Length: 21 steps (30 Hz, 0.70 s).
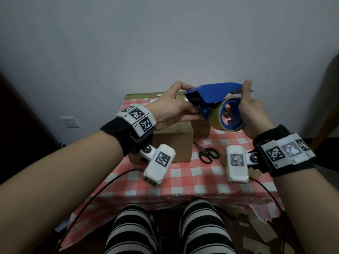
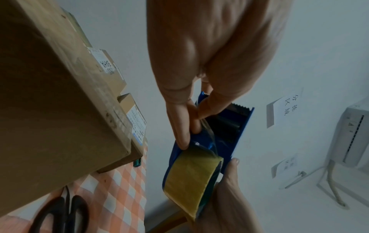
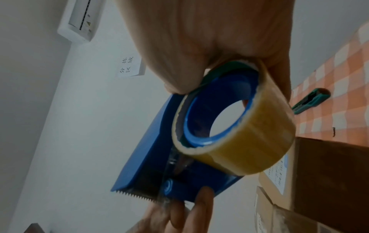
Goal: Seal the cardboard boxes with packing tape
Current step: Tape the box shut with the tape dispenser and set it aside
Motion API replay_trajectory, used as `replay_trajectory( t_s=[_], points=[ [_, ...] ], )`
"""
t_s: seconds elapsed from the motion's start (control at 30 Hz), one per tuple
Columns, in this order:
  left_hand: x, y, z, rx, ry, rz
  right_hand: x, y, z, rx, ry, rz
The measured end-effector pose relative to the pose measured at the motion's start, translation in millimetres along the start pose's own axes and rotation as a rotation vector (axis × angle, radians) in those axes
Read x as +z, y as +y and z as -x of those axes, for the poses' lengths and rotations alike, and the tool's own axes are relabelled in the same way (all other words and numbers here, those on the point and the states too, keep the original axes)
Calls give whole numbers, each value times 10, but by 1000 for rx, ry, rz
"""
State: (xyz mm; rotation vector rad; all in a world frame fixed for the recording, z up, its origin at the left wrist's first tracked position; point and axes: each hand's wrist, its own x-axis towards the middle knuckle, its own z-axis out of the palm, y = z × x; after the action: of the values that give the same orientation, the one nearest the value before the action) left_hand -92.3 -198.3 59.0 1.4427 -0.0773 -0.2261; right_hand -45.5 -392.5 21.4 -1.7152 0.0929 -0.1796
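Observation:
Both hands hold a blue tape dispenser (image 1: pixel 211 92) in the air above the table. A roll of yellowish packing tape (image 1: pixel 217 119) sits on its hub. My right hand (image 1: pixel 249 107) grips the rear, thumb on the blue cover, fingers under the roll (image 3: pixel 249 134). My left hand (image 1: pixel 180 107) is at the toothed front end. There its thumb and fingertips (image 2: pixel 196 115) pinch the clear loose tape end, which runs from the roll past the blade (image 3: pixel 135 194). A closed brown cardboard box (image 1: pixel 172 142) stands on the table below my left wrist.
More boxes (image 1: pixel 201 130) with labels stand behind the first on the red-checked tablecloth (image 1: pixel 183 180). Black scissors (image 1: pixel 207 153) lie right of the near box. A teal utility knife (image 3: pixel 311 100) lies on the cloth. A grey wall is behind, and my striped knees are below the front edge.

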Motion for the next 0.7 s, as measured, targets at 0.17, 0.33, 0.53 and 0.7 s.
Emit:
replay_trajectory(
  t_s=[0.17,0.33,0.53,0.7],
  points=[
    [71,-30,1,72,-40,-91,-63,-18,9,-19,58,147],
    [78,-40,-28,101,-21,-113,-117,-19,25,42,28,245],
    [125,-15,-28,101,-48,-106,-97,-82,79,278,-122,29],
    [178,-15,-28,90,-49,-124,-45,-125,100,476,-198,-421]
  ],
)
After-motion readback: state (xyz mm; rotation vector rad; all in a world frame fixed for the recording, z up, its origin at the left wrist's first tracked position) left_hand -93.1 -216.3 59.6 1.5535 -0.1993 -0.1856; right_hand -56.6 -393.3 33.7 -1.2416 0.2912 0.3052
